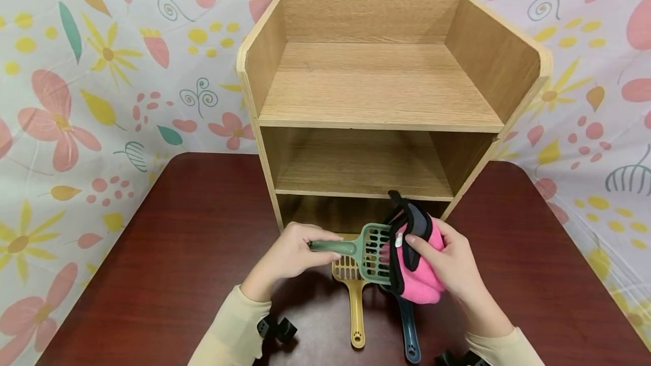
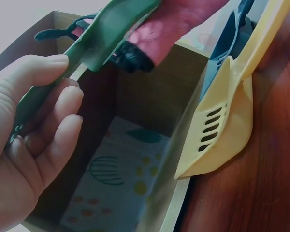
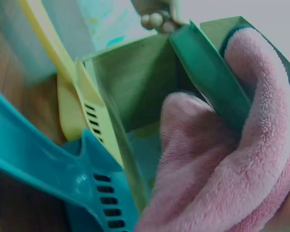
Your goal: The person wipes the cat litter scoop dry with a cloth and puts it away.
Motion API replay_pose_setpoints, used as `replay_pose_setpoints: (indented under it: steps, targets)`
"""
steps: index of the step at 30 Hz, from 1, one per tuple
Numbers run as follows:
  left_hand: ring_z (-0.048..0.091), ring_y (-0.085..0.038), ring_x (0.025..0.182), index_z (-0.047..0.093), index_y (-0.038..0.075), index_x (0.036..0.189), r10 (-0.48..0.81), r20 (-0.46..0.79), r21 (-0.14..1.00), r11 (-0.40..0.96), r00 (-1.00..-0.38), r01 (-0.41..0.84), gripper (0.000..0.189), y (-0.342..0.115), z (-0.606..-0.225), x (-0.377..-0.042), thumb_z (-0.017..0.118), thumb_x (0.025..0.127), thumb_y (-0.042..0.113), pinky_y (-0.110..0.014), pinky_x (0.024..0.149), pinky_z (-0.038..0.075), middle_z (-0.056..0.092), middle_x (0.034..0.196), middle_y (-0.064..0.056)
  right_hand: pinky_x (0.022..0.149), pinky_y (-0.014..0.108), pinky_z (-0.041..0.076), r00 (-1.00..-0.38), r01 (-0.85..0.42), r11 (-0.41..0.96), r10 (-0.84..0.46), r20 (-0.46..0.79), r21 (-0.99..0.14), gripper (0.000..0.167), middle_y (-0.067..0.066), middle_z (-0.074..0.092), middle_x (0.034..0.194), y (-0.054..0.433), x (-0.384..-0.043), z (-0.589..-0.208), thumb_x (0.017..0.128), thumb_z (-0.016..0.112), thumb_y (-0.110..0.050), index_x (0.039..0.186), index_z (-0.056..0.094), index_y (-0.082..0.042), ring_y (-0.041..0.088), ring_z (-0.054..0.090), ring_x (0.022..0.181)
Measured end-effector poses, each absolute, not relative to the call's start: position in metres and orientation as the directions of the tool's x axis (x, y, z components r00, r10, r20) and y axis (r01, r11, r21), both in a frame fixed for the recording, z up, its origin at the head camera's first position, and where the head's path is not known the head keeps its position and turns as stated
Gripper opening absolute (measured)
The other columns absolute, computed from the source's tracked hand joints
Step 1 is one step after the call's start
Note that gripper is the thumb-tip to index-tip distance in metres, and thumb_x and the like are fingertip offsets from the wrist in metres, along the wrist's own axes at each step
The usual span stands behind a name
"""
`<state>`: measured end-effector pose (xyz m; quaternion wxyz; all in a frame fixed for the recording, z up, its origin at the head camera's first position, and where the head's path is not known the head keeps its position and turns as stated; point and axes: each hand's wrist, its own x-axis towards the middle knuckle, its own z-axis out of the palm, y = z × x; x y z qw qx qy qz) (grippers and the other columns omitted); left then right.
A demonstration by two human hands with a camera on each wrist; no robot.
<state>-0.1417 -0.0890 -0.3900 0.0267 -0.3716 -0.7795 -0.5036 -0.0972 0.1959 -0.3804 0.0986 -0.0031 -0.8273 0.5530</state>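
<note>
My left hand (image 1: 295,253) pinches the handle of a slotted green litter scoop (image 1: 375,253) between thumb and fingers, holding it sideways above the table. With my right hand (image 1: 455,256) I grip a pink fleece piece with black trim and a dark strap (image 1: 419,287), thumb on its dark band. The fleece covers the far edge of the green scoop; in the right wrist view the pink fleece (image 3: 222,164) lies on both sides of the green scoop (image 3: 210,72). Beneath lie a yellow litter scoop (image 1: 357,309) and a dark blue one (image 1: 408,326), its head mostly hidden.
A wooden shelf unit (image 1: 376,83) with several levels stands behind my hands on the dark red table (image 1: 152,275). In the left wrist view the yellow scoop (image 2: 217,125) sits against the unit's front edge. A floral cloth (image 1: 102,72) hangs behind.
</note>
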Motion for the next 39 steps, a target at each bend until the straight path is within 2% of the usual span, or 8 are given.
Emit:
replay_pose_setpoints:
  steps: [7, 12, 19, 24, 28, 33, 36, 39]
  targets:
    - [0.066, -0.006, 0.081, 0.074, 0.003, 0.099, 0.490, 0.475, 0.754, 0.202, -0.731, 0.625, 0.025, -0.086, -0.396, -0.141, 0.078, 0.075, 0.008, -0.021, 0.069, 0.054, 0.074, 0.090, -0.011, 0.060, 0.020, 0.051, -0.969, -0.007, 0.204, 0.242, 0.057, -0.979, 0.023, -0.008, 0.065, 0.078, 0.185, -0.093, -0.378, 0.086, 0.069, -0.015, 0.107, 0.061, -0.011, 0.004, 0.061, 0.071]
    - [0.065, -0.007, 0.080, 0.073, 0.003, 0.100, 0.460, 0.449, 0.781, 0.214, -0.766, 0.586, 0.025, -0.083, -0.398, -0.140, 0.077, 0.076, 0.008, -0.021, 0.069, 0.054, 0.073, 0.092, -0.011, 0.061, 0.019, 0.052, -0.958, 0.040, 0.032, 0.286, -0.029, -0.999, 0.018, -0.009, 0.065, 0.079, 0.176, -0.092, -0.377, 0.089, 0.065, -0.013, 0.105, 0.059, -0.012, 0.004, 0.063, 0.072]
    - [0.064, -0.004, 0.078, 0.074, 0.003, 0.099, 0.425, 0.405, 0.818, 0.228, -0.810, 0.528, 0.026, -0.086, -0.397, -0.139, 0.078, 0.074, 0.008, -0.022, 0.068, 0.054, 0.073, 0.091, -0.012, 0.066, 0.019, 0.053, -0.948, 0.082, -0.068, 0.303, -0.099, -0.994, 0.019, -0.008, 0.064, 0.084, 0.169, -0.086, -0.377, 0.091, 0.063, -0.017, 0.107, 0.057, -0.010, 0.005, 0.064, 0.076]
    - [0.061, 0.000, 0.069, 0.073, 0.000, 0.099, 0.403, 0.406, 0.837, 0.196, -0.820, 0.511, 0.025, -0.088, -0.397, -0.141, 0.077, 0.075, 0.005, -0.021, 0.059, 0.054, 0.073, 0.088, -0.014, 0.068, 0.019, 0.053, -0.929, 0.102, -0.128, 0.343, -0.141, -0.986, 0.020, -0.008, 0.065, 0.084, 0.163, -0.083, -0.378, 0.091, 0.063, -0.019, 0.108, 0.057, -0.010, 0.006, 0.064, 0.076]
    - [0.058, 0.001, 0.061, 0.073, 0.000, 0.099, 0.360, 0.405, 0.854, 0.178, -0.840, 0.488, 0.024, -0.086, -0.397, -0.140, 0.076, 0.075, 0.003, -0.020, 0.052, 0.052, 0.073, 0.085, -0.014, 0.075, 0.019, 0.052, -0.922, 0.103, -0.188, 0.352, -0.164, -0.977, 0.022, -0.008, 0.064, 0.091, 0.158, -0.081, -0.381, 0.093, 0.059, -0.019, 0.113, 0.054, -0.009, 0.005, 0.063, 0.086]
    - [0.057, 0.002, 0.063, 0.074, 0.004, 0.099, 0.321, 0.402, 0.846, 0.227, -0.857, 0.482, 0.023, -0.071, -0.397, -0.132, 0.076, 0.076, 0.008, -0.020, 0.053, 0.052, 0.074, 0.087, -0.010, 0.083, 0.018, 0.051, -0.914, 0.075, -0.356, 0.350, -0.207, -0.931, 0.023, -0.004, 0.058, 0.107, 0.154, -0.082, -0.383, 0.097, 0.051, -0.021, 0.119, 0.048, -0.013, 0.006, 0.061, 0.095]
    - [0.061, -0.002, 0.069, 0.074, 0.006, 0.099, 0.291, 0.479, 0.787, 0.277, -0.828, 0.552, 0.024, -0.059, -0.399, -0.125, 0.077, 0.075, 0.009, -0.018, 0.058, 0.053, 0.074, 0.090, -0.008, 0.085, 0.018, 0.050, -0.908, 0.036, -0.486, 0.348, -0.232, -0.873, 0.023, -0.003, 0.057, 0.110, 0.152, -0.083, -0.384, 0.098, 0.050, -0.020, 0.120, 0.045, -0.015, 0.006, 0.061, 0.096]
    - [0.067, -0.009, 0.075, 0.074, 0.004, 0.098, 0.281, 0.583, 0.700, 0.303, -0.762, 0.647, 0.024, -0.048, -0.403, -0.119, 0.077, 0.075, 0.009, -0.016, 0.065, 0.054, 0.074, 0.090, -0.008, 0.086, 0.017, 0.050, -0.908, -0.006, -0.572, 0.347, -0.236, -0.820, 0.023, -0.004, 0.057, 0.111, 0.150, -0.082, -0.385, 0.098, 0.050, -0.017, 0.120, 0.042, -0.018, 0.005, 0.060, 0.099]
